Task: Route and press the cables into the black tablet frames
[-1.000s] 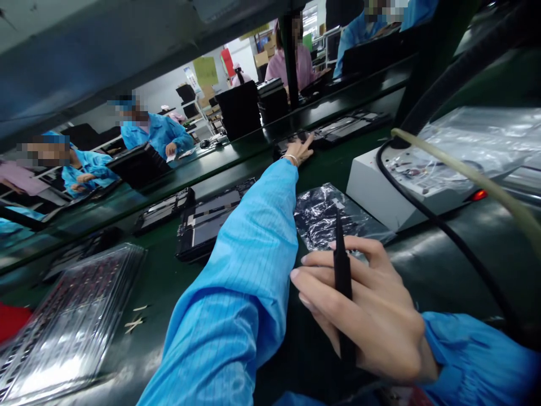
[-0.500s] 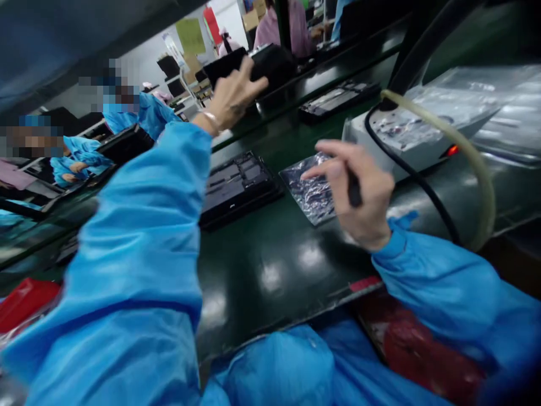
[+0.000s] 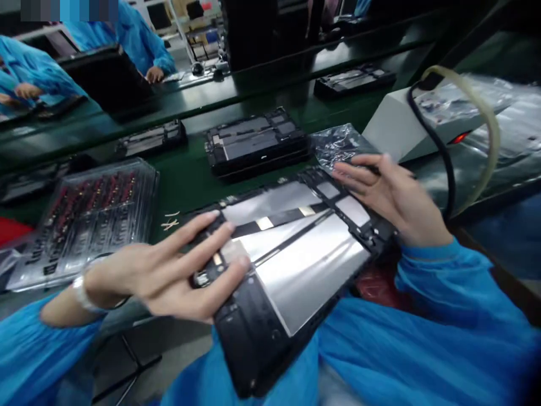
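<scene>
An opened black tablet-like device with silver panels lies tilted at the bench's front edge, partly over my lap. My left hand rests on its left end, fingers spread over the top face and gripping that side. At the far right corner is my right hand, fingers apart beside the device; a dark item is partly visible behind its fingers, too hidden to name. Just beyond the device, similar black devices sit stacked on the green bench.
A clear tray of small parts stands at left, with thin strips beside it. A plastic bag and a white machine with hoses are at right. More devices lie behind; people in blue work across the bench.
The view has turned left and down. My left hand has come back from its far reach and is now on a device at the front edge. My right hand is now beside that device.
</scene>
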A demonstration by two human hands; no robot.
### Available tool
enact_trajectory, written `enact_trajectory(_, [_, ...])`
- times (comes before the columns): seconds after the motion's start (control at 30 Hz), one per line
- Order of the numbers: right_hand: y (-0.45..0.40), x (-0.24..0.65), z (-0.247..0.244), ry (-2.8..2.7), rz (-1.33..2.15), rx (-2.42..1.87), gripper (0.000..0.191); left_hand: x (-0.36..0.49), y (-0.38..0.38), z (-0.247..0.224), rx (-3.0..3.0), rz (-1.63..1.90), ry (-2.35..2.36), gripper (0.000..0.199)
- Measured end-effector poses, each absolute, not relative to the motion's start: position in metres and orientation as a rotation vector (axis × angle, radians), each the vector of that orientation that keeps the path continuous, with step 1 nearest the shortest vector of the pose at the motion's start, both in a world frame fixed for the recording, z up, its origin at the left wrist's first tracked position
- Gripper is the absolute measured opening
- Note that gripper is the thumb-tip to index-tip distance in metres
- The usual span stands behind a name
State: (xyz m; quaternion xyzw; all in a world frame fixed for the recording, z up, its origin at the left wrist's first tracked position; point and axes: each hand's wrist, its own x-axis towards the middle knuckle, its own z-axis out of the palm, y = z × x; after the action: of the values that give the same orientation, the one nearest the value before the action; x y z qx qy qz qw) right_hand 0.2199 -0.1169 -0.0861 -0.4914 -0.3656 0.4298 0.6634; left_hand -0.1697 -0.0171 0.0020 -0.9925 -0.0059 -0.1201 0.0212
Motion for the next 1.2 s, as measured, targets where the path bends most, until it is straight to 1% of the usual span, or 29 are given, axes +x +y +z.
enact_trajectory(0.03, [-0.128,0.21,-0.09,-0.811,0.982,-1.159,0.034,-0.163,-0.016,-0.009,-2.989,-0.412,0.202,0.028])
enact_trajectory(0.07, [-0.138,0.2,-0.094,-0.793,0.957,-1.219,0.034,-0.157,-0.012,-0.019,-2.905,-0.45,0.385,0.031])
enact_trajectory(0.13, [-0.155,0.185,-0.102,-0.755,0.859,-1.336,0.034,-0.148,0.004,-0.036,-2.866,-0.464,0.566,0.042])
enact_trajectory(0.17, [-0.16,0.181,-0.105,-0.735,0.81,-1.371,0.034,-0.147,0.013,-0.041,-2.913,-0.413,0.579,0.043])
enact_trajectory(0.23, [-0.166,0.184,-0.108,-0.712,0.706,-1.375,0.033,-0.151,0.03,-0.05,-3.007,-0.262,0.53,0.037])
enact_trajectory(0.33, [-0.165,0.212,-0.109,-0.74,0.474,-1.316,0.036,-0.166,0.043,-0.058,-2.979,-0.149,0.432,0.044])
enact_trajectory(0.4, [-0.162,0.238,-0.108,-0.774,0.366,-1.321,0.042,-0.176,0.041,-0.063,-2.935,-0.154,0.38,0.049])
enact_trajectory(0.47, [-0.161,0.261,-0.105,-0.809,0.367,-1.357,0.053,-0.186,0.033,-0.068,-2.95,-0.157,0.311,0.052])
enact_trajectory(0.53, [-0.162,0.276,-0.103,-0.841,0.382,-1.39,0.062,-0.193,0.025,-0.069,-3.016,-0.156,0.279,0.047])
enact_trajectory(0.6, [-0.165,0.284,-0.102,-0.874,0.357,-1.418,0.065,-0.192,0.023,-0.064,-3.066,-0.175,0.33,0.039])
enact_trajectory(0.67, [-0.167,0.288,-0.102,-0.903,0.308,-1.443,0.059,-0.174,0.029,-0.054,-3.052,-0.236,0.441,0.035])
enact_trajectory(0.77, [-0.162,0.292,-0.104,-0.94,0.212,-1.485,0.033,-0.105,0.044,-0.04,-2.939,-0.395,0.561,0.035])
enact_trajectory(0.83, [-0.153,0.295,-0.106,-0.954,0.157,-1.497,0.019,-0.042,0.049,-0.039,-2.941,-0.483,0.498,0.03])
enact_trajectory(0.87, [-0.148,0.297,-0.107,-0.964,0.148,-1.502,0.016,-0.011,0.049,-0.042,-3.017,-0.469,0.41,0.03])
enact_trajectory(0.93, [-0.138,0.302,-0.109,-0.999,0.182,-1.517,0.016,0.045,0.045,-0.052,-3.24,-0.376,0.202,0.038])
enact_trajectory(1.03, [-0.128,0.308,-0.112,-1.05,0.286,-1.538,0.018,0.096,0.039,-0.071,-3.39,-0.324,0.108,0.038])
enact_trajectory(1.1, [-0.124,0.313,-0.114,-1.063,0.302,-1.538,0.018,0.11,0.037,-0.08,-3.402,-0.286,0.067,0.036])
enact_trajectory(1.2, [-0.119,0.318,-0.119,-1.094,0.235,-1.561,0.019,0.112,0.036,-0.088,-3.427,-0.247,0.028,0.037])
